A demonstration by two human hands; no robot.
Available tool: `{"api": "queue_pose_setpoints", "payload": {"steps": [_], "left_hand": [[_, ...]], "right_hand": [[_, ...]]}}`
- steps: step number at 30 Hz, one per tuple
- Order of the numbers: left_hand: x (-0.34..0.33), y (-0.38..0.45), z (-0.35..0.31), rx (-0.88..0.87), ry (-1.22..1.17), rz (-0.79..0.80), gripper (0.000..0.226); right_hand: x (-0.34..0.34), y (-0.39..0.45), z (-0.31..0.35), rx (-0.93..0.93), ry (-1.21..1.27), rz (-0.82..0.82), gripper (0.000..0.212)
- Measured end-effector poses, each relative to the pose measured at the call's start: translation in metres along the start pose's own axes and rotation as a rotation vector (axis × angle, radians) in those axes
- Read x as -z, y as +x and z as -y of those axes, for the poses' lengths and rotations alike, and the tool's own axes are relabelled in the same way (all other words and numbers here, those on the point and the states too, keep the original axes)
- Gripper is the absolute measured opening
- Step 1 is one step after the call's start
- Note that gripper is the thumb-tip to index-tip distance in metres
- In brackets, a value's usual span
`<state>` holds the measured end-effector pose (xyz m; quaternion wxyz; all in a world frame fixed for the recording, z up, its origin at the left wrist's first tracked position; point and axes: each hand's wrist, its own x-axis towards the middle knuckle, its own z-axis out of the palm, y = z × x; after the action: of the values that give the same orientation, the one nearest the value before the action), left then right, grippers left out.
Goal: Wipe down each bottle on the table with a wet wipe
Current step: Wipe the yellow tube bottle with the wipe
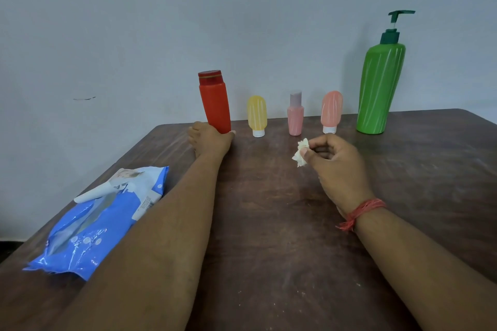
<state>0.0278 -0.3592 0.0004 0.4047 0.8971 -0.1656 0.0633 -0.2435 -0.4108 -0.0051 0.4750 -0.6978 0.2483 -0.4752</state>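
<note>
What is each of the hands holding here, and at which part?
Left hand grips the red bottle around its base. Right hand pinches a crumpled wet wipe by its edge, between thumb and fingertips.

Both forearms bare to the near frame edge; no sleeves visible. Right wrist: red thread band (pixel 361 211), several thin strands wound round, with loose frayed ends hanging at its left side. Left wrist and both hands carry nothing worn.

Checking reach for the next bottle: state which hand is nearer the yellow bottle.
Left. The left hand grips the red bottle just beside the yellow bottle; the right hand, pinching the wipe, is farther off.
</note>
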Motion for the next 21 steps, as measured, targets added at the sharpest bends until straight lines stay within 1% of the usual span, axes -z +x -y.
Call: {"api": "queue_pose_setpoints", "payload": {"steps": [2,3,6,7,11,15,18,21], "left_hand": [[-0.002,-0.002,0.003,-0.020,-0.017,0.016,0.090],[-0.004,-0.004,0.004,-0.042,-0.021,0.048,0.085],[-0.010,-0.012,0.004,-0.150,0.032,0.202,0.057],[-0.011,-0.016,0.001,-0.180,0.037,0.231,0.053],[-0.021,-0.035,-0.021,-0.237,0.058,0.217,0.053],[-0.037,-0.049,-0.043,-0.149,0.002,0.179,0.053],[-0.043,-0.051,-0.051,-0.114,0.075,0.111,0.059],[-0.049,-0.048,-0.054,-0.102,0.095,0.082,0.062]], "right_hand": [[-0.001,0.000,0.000,0.000,0.001,0.001,0.004],[-0.001,0.001,0.000,-0.001,-0.001,0.001,0.004],[-0.004,0.000,0.001,-0.007,-0.002,0.000,0.003],[-0.005,0.000,0.001,-0.007,-0.002,0.003,0.003],[-0.007,-0.001,0.001,-0.006,0.004,0.020,0.004],[-0.004,0.000,0.001,-0.006,0.011,-0.001,0.004],[-0.004,0.000,0.001,-0.005,-0.001,0.003,0.003],[-0.004,0.001,-0.001,-0.006,-0.004,0.001,0.004]]}}
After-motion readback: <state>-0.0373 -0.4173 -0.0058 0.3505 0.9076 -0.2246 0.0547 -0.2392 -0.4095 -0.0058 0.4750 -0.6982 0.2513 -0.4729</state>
